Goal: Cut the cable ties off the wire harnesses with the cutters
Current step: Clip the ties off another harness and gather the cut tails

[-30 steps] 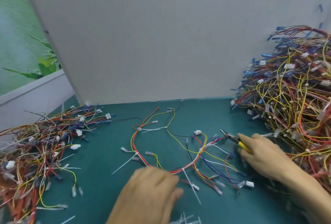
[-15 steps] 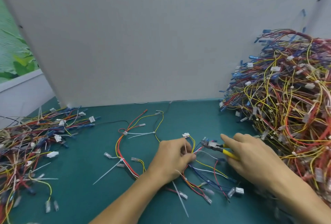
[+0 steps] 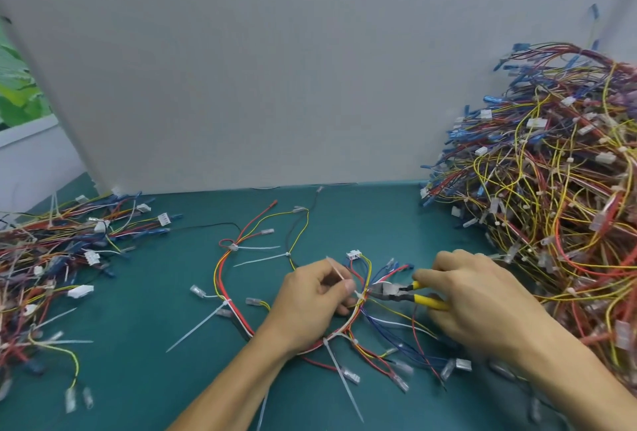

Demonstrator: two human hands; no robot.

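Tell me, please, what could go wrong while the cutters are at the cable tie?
1. The cutters' tips sit at the cable tie, where the wire harness bunches, so they might nick a wire.
2. The left hand pinches that tie close to the blades; a slip by the right hand could catch a fingertip.

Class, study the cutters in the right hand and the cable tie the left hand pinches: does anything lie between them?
Nothing visible does. The cutters in the right hand have their tip right at the cable tie pinched by the left hand, beside the wires it binds.
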